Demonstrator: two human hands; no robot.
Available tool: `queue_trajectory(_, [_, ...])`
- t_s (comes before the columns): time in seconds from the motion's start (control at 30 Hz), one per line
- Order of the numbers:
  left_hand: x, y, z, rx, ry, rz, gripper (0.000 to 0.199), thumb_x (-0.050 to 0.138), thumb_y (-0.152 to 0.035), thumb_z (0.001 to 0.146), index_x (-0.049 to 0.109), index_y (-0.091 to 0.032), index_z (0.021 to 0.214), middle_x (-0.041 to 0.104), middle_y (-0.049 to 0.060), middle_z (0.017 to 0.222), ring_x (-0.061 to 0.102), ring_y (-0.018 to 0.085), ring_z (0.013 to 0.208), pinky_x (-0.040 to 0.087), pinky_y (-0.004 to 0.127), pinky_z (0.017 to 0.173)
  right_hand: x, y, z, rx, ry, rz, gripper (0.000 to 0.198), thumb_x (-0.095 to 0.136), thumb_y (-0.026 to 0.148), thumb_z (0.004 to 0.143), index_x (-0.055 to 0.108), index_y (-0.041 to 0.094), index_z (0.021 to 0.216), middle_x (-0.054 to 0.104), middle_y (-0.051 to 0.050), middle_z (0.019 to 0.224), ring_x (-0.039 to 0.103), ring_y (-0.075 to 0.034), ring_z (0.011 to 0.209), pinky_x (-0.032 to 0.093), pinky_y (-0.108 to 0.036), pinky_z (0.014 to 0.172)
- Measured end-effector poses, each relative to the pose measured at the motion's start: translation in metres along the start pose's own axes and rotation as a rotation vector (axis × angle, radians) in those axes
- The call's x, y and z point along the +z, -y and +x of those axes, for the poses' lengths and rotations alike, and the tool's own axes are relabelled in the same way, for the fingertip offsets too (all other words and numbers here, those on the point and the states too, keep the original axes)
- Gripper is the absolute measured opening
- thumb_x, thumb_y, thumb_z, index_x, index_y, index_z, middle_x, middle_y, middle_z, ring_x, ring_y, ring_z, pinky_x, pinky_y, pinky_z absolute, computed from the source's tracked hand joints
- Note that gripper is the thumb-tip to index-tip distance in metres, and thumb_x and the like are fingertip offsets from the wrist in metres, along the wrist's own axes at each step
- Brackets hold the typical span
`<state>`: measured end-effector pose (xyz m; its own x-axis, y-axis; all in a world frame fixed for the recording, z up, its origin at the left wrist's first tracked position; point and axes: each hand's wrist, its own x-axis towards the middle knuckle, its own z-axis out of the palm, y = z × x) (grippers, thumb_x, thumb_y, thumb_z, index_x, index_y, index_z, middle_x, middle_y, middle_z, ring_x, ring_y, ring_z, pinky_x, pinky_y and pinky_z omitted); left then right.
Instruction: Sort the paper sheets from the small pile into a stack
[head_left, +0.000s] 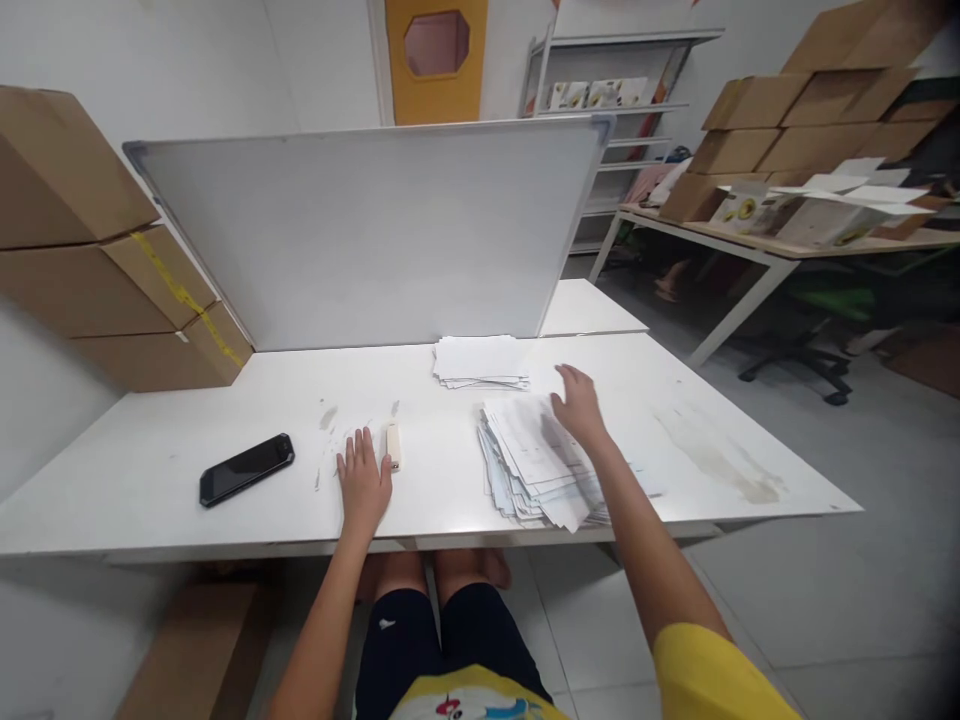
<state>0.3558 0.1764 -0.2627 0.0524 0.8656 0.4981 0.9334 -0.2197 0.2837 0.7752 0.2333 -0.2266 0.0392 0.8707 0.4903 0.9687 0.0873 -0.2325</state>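
Note:
My left hand (pixel 364 484) lies flat on the white table, fingers stretched out, its thumb beside a small cream stapler-like object (pixel 394 447). Over the right part of a messy stack of papers (pixel 529 450) is my right hand (pixel 579 405), fingers partly curled and apart, with nothing visible in it. Whether it touches the top sheet I cannot tell. Behind that stack, a neater pile of white paper (pixel 480 360) rests near the foot of the whiteboard. A black phone (pixel 247 470) lies to the left of my left hand.
A whiteboard (pixel 375 240) stands along the table's (pixel 442 480) back edge. Cardboard boxes (pixel 150 290) are stacked at the left. To the right, another table (pixel 720 238) carries more boxes, with a wheeled chair (pixel 806 350) near it. A metal shelf (pixel 615 108) stands behind.

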Motion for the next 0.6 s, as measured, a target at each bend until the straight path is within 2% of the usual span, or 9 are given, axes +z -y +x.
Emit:
queue_trajectory(0.1, [0.003,0.000,-0.003,-0.033,-0.012,0.008,0.061,0.031,-0.037,0.097,0.013,-0.013,0.151,0.031,0.016,0.152,0.022,0.030,0.143,0.018,0.056,0.114,0.033,0.046,0.056,-0.110,0.210,0.043,0.060,0.049,0.030,0.084,0.033,0.022,0.142,0.041,-0.012,0.142,0.035,-0.032,0.130,0.032,-0.051,0.106])
queue_trajectory(0.17, [0.007,0.001,-0.006,-0.049,0.002,0.014,0.059,0.031,-0.037,0.097,0.018,-0.014,0.150,0.032,0.017,0.151,0.025,0.031,0.142,0.020,0.057,0.113,0.057,0.074,0.084,-0.119,0.398,0.026,0.060,0.052,0.035,0.085,0.036,0.021,0.141,0.042,-0.013,0.142,0.035,-0.031,0.130,0.034,-0.045,0.104])
queue_trajectory(0.23, [0.010,0.002,-0.008,-0.058,0.022,0.023,0.057,0.031,-0.038,0.097,0.023,-0.014,0.149,0.033,0.017,0.151,0.028,0.031,0.141,0.021,0.057,0.112,0.077,0.092,0.102,-0.115,0.518,0.005,0.060,0.057,0.039,0.084,0.040,0.019,0.138,0.045,-0.015,0.139,0.038,-0.029,0.127,0.037,-0.039,0.099])
queue_trajectory(0.3, [0.011,0.001,-0.009,-0.064,0.035,0.031,0.056,0.031,-0.038,0.097,0.026,-0.015,0.148,0.033,0.017,0.151,0.029,0.031,0.140,0.022,0.057,0.112,0.090,0.098,0.112,-0.122,0.563,-0.002,0.056,0.059,0.042,0.083,0.047,0.017,0.131,0.051,-0.016,0.132,0.046,-0.028,0.120,0.040,-0.035,0.092])
queue_trajectory(0.4, [0.006,-0.004,-0.009,-0.076,0.066,0.037,0.055,0.030,-0.038,0.097,0.029,-0.014,0.147,0.035,0.017,0.150,0.030,0.031,0.140,0.024,0.056,0.111,0.098,0.093,0.122,-0.132,0.607,-0.006,0.042,0.056,0.043,0.086,0.058,0.017,0.119,0.059,-0.014,0.120,0.055,-0.024,0.105,0.041,-0.029,0.081])
queue_trajectory(0.5, [-0.002,-0.010,-0.007,-0.087,0.124,0.032,0.054,0.028,-0.038,0.097,0.034,-0.012,0.144,0.038,0.016,0.148,0.030,0.034,0.139,0.026,0.057,0.110,0.095,0.085,0.126,-0.137,0.619,0.000,0.030,0.048,0.038,0.091,0.064,0.017,0.107,0.065,-0.011,0.106,0.058,-0.021,0.092,0.038,-0.026,0.073])
queue_trajectory(0.6, [-0.006,-0.013,-0.005,-0.098,0.149,0.017,0.054,0.027,-0.038,0.097,0.037,-0.011,0.143,0.039,0.017,0.148,0.029,0.035,0.139,0.026,0.058,0.109,0.087,0.082,0.123,-0.106,0.597,-0.007,0.028,0.042,0.030,0.092,0.067,0.016,0.093,0.068,-0.010,0.091,0.058,-0.020,0.080,0.035,-0.025,0.066])
